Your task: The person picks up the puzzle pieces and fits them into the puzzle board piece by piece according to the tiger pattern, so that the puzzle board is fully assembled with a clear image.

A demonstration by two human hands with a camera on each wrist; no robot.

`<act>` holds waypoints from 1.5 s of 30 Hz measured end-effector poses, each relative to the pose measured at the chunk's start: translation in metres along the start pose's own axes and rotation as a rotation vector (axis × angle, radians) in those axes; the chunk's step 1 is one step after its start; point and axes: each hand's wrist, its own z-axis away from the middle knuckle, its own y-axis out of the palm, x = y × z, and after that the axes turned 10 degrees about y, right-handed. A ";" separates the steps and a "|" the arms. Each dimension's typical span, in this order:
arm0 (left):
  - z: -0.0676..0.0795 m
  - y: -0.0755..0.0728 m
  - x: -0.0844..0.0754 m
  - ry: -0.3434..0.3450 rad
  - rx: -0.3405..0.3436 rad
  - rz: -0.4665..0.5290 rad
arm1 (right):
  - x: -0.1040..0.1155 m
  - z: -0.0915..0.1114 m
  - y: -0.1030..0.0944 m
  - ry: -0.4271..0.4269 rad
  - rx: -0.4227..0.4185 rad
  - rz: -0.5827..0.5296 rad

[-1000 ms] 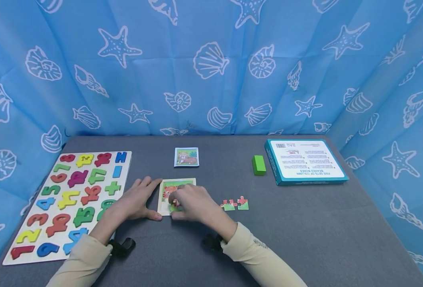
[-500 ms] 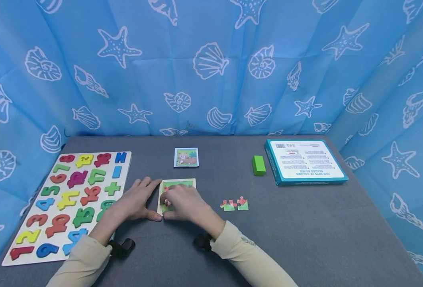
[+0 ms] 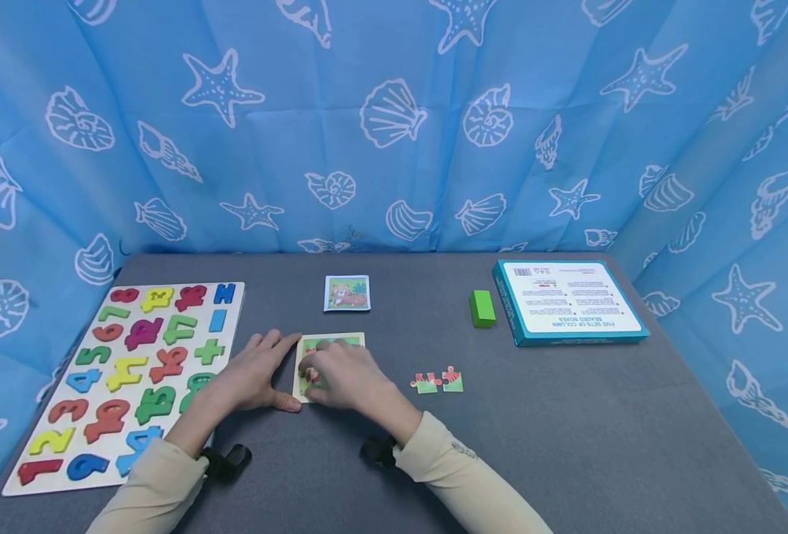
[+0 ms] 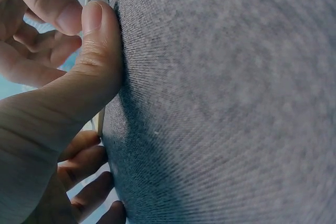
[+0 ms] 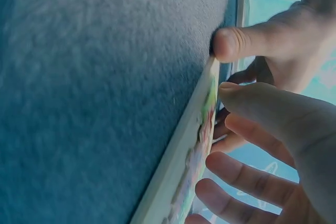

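Observation:
A small wooden picture puzzle with a pale frame (image 3: 340, 339) lies flat on the table between the two hands. The left hand (image 3: 254, 374) braces its left side in the head view, thumb at the near corner and forefinger at the far one. Over the picture hovers the right hand (image 3: 343, 374), fingers bent loosely. In the right wrist view its thumb (image 5: 247, 98) touches the puzzle's surface or nearly so, and the fingertips stand apart; no piece shows between them. That hand hides much of the picture. Two loose jigsaw pieces, one (image 3: 425, 383) beside the other (image 3: 453, 380), lie to the right.
Behind the puzzle lies a small square picture card (image 3: 347, 293). Farther right are a green block (image 3: 481, 309) and a flat teal-and-white box (image 3: 570, 300). A number board (image 3: 232, 319) with coloured numerals fills the left side, partly under the left forearm. A blue curtain (image 3: 434, 170) closes the back.
The right hand has shifted a little left across the puzzle, then stayed nearly in place with a slight change of the fingers. The left hand has held still.

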 end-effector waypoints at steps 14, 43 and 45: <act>-0.001 -0.001 0.000 -0.011 0.007 -0.001 | -0.004 0.003 0.000 0.045 0.009 -0.015; 0.001 -0.001 -0.003 0.001 -0.015 -0.008 | -0.002 0.005 0.008 0.090 -0.065 -0.070; 0.001 -0.001 -0.003 0.001 -0.015 -0.008 | -0.002 0.004 0.009 0.090 -0.064 -0.073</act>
